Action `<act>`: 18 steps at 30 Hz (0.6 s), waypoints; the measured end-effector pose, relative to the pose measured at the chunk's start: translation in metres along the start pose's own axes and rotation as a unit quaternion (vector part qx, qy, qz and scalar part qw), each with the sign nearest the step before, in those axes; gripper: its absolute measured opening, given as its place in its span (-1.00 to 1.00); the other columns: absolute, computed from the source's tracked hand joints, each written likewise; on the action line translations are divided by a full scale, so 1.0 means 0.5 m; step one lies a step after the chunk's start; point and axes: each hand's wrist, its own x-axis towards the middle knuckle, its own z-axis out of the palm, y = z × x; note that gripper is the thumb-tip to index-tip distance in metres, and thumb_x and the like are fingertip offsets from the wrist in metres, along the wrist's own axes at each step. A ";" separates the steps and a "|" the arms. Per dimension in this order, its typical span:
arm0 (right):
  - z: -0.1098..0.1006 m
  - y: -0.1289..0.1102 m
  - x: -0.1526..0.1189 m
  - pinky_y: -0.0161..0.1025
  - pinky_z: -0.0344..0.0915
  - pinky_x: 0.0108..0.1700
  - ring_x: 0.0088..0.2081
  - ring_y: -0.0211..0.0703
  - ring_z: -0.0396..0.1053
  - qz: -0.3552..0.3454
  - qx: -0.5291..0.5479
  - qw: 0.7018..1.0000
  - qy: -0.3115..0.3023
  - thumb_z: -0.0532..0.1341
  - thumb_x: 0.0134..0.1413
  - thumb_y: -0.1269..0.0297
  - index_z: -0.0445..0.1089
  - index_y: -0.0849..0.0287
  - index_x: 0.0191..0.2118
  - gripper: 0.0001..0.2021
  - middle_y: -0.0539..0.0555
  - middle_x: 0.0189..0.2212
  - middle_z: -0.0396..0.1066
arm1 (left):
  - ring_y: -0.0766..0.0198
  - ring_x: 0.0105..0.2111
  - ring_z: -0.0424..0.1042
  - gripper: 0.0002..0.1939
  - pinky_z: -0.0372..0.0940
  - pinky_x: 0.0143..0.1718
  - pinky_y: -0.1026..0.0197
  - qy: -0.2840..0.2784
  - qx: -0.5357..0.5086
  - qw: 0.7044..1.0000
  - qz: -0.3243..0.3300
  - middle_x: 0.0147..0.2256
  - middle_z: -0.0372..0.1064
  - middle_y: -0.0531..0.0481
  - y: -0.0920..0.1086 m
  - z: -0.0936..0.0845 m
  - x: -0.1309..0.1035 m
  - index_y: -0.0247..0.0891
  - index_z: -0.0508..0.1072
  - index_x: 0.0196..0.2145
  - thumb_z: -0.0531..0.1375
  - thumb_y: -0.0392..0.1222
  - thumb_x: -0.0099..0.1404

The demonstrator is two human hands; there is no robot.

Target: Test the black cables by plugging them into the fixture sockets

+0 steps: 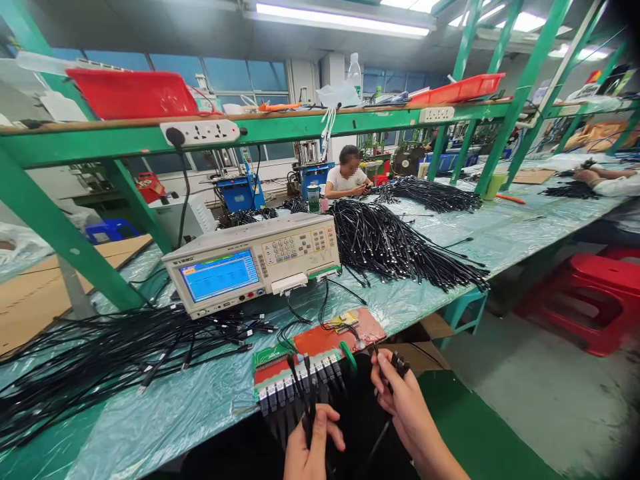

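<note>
My left hand (316, 440) is closed around black cables just below the front edge of the test board (320, 340). Along that edge, a row of sockets (300, 380) has several black cable plugs in it. To the right of the board, my right hand (397, 393) is closed on black cables, with plug ends showing near the thumb and fingers. Thin black leads run from the board to a bench tester (255, 260) with a lit blue screen.
Loose black cables (150, 353) lie at left, and a large cable bundle (400, 240) lies behind the board. Green posts (75, 220) carry a shelf with red trays (133, 93). A co-worker (347, 175) sits across the table. Red stools (585, 293) stand at right.
</note>
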 end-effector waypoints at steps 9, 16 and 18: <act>-0.044 0.075 0.053 -0.35 -0.15 -0.61 -0.61 -0.32 -0.05 -0.065 -0.175 0.982 0.016 0.18 -0.03 -0.49 0.36 0.20 -0.41 -0.31 -0.08 -0.63 0.02 | 0.45 -0.77 0.00 -0.30 0.06 -0.69 0.37 -0.021 -0.054 0.997 -0.048 -0.74 -0.02 0.21 -0.009 -0.001 -0.009 -0.31 0.56 -0.25 0.13 0.47 0.22; -0.050 0.101 0.067 -0.34 -0.12 -0.59 -0.61 -0.31 -0.04 -0.065 -0.189 0.980 0.020 0.13 0.01 -0.49 0.32 0.19 -0.49 -0.31 -0.08 -0.66 0.02 | 0.47 -0.69 0.00 -0.32 -0.09 -0.64 0.36 -0.022 -0.049 0.996 -0.068 -0.66 0.10 0.12 -0.006 -0.005 -0.007 -0.32 0.59 -0.34 0.21 0.45 0.16; -0.049 0.105 0.070 -0.34 -0.11 -0.58 -0.61 -0.31 -0.03 -0.071 -0.183 0.980 0.022 0.14 0.02 -0.47 0.30 0.19 -0.49 -0.32 -0.08 -0.66 0.03 | 0.50 -0.70 -0.04 -0.31 -0.13 -0.65 0.37 -0.024 -0.061 0.994 -0.086 -0.64 0.08 0.15 -0.006 -0.004 -0.007 -0.32 0.59 -0.32 0.23 0.47 0.13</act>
